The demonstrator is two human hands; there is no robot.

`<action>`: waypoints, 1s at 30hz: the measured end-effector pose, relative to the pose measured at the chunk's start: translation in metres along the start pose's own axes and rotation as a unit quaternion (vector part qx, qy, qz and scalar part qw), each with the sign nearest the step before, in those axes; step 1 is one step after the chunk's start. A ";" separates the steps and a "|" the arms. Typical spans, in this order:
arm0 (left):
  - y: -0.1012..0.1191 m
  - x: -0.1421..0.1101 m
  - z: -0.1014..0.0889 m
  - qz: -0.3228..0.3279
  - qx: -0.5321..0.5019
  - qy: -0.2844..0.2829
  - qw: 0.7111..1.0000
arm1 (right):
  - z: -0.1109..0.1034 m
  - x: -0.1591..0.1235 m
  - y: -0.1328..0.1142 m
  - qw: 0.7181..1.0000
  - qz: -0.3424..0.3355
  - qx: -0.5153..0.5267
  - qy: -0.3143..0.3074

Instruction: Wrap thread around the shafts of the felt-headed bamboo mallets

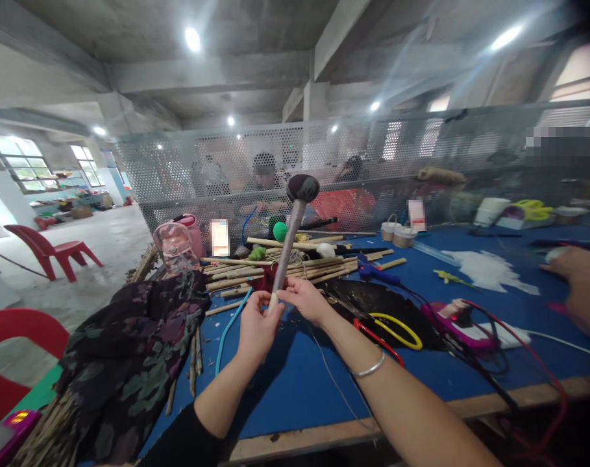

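A mallet-like stick (291, 233) with a round dark head stands tilted upright in front of me, grey wrapping along most of its shaft. Its bare, pale lower end is gripped by my left hand (259, 327), fingers closed round it. My right hand (304, 299) pinches the shaft just above, where the wrapping meets bare wood. A thin cord (331, 370) hangs below my right hand toward the table's front edge; whether it joins the wrapping I cannot tell. Behind my hands lies a pile of wooden sticks (338, 267), with dark red material (263, 280) close by the shaft.
Scissors (396, 331) with red and yellow handles lie right of my forearm, near a blue glue gun (377, 270) and a purple power strip (463, 331). Patterned dark cloth (134, 350) covers the left side. A perforated metal screen (178, 168) stands behind. Another person's hand (574, 275) is at right.
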State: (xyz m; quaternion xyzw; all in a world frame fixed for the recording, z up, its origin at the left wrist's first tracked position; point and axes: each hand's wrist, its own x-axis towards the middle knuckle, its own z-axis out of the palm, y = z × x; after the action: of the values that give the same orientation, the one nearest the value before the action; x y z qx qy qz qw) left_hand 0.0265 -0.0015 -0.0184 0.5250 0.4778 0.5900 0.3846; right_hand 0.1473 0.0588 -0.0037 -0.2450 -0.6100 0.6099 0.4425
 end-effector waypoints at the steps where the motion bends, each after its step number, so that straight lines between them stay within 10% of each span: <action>1: 0.002 0.000 0.000 -0.008 -0.018 -0.018 1.000 | 0.000 -0.001 -0.001 1.000 0.008 0.013 -0.010; 7: 0.012 -0.003 -0.001 -0.055 -0.082 -0.155 0.983 | -0.002 -0.005 -0.005 0.998 0.022 0.047 -0.040; 14: -0.003 -0.002 0.001 -0.028 0.024 -0.014 0.999 | 0.000 0.002 0.006 0.999 0.021 -0.026 0.004; 21: 0.006 -0.003 -0.001 -0.033 -0.057 -0.124 0.990 | -0.001 -0.005 -0.006 0.997 0.022 0.036 -0.062; 30: 0.004 -0.003 -0.002 0.013 0.022 -0.020 0.999 | -0.004 -0.001 0.000 1.000 0.021 0.004 -0.012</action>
State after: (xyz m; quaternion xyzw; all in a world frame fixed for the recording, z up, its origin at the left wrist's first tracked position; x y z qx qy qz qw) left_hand 0.0250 -0.0055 -0.0156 0.5508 0.4759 0.5741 0.3749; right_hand 0.1506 0.0602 -0.0047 -0.2486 -0.6080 0.6243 0.4228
